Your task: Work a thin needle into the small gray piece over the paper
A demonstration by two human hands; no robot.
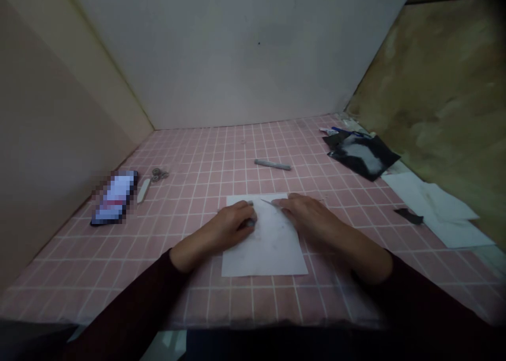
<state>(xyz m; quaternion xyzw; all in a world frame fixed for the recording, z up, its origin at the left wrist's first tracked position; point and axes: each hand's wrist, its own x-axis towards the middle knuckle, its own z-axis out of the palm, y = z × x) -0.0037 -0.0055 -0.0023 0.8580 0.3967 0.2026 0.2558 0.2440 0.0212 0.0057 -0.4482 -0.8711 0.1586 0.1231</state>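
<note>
A white sheet of paper [263,258] lies on the pink checked tablecloth, with faint grey marks on it. Over its left side, my left hand [229,225] is closed with the fingers curled round a small grey piece [250,222], which shows only in part. My right hand [306,216] rests at the sheet's upper right, its fingers pressed together on a thin pointed tool [265,201]. That tool's tip points left toward my left hand, and the rest of it is hidden by the fingers. Beyond the paper lies a grey rod [272,164].
At the left lie a phone [114,197], a flat white stick [144,191] and a small metal item with loops [158,175]. Toward the right are a black sheet with a whitish patch [361,155], white papers [443,224] and a dark scrap [410,216]. Walls enclose the table.
</note>
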